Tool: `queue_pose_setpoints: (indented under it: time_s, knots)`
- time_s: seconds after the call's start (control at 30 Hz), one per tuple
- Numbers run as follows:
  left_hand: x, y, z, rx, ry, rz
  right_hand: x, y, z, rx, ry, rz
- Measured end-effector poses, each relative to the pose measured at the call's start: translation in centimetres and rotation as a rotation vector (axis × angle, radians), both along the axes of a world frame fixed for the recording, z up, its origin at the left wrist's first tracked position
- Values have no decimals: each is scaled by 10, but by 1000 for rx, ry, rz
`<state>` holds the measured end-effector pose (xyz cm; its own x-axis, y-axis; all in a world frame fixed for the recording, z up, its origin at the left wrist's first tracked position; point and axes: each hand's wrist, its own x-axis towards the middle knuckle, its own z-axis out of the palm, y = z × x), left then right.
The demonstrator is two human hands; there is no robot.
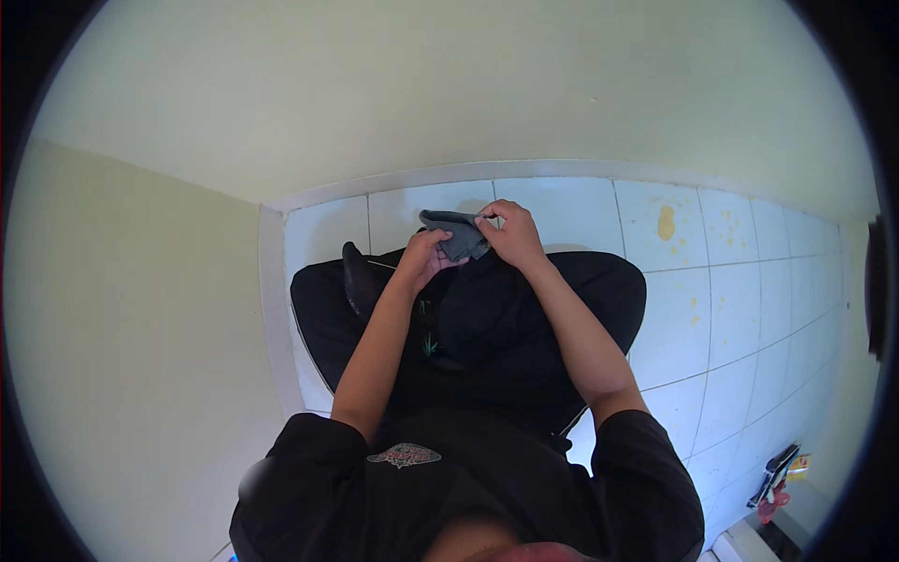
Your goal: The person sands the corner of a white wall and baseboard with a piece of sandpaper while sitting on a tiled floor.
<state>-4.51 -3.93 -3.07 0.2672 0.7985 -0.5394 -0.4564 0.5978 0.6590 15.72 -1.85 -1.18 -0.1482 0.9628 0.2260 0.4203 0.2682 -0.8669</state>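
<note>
A small folded grey cloth [459,236] is held up between my hands, above the far side of my black-clad lap. My left hand [426,260] is closed on its near left part, the thumb lying over the top. At the cloth's right edge, my right hand [512,234] pinches it between thumb and fingers. Dark fabric with small green leaf-like marks [431,345] lies between my forearms; where it ends against my trousers I cannot tell. Left of my left hand shows a dark, sock-like shape [358,281].
I sit with bent legs on white floor tiles [562,211]. A pale wall [449,94] rises just ahead, another [150,300] on the left. Yellowish stains [666,223] mark the tiles to the right. Several small black, red and yellow things [775,487] lie at the lower right.
</note>
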Motion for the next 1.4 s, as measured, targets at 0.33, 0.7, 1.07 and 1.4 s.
queue_pose_setpoints:
  time_s: [0.33,0.7,1.07,1.4]
  knots:
    - [-1,-5,-4,-91,-3,-87,-15,-8,16,181,-186,57]
    - [4,-9,-2,-37,-9,-4,-28,-21,33,360,-235,224]
    - [-5,-5,-2,-86,-309,80,-28,-23,34,376,-303,290]
    - [16,-11,29,750,1531,-310,-14,-6,8,-502,325,16]
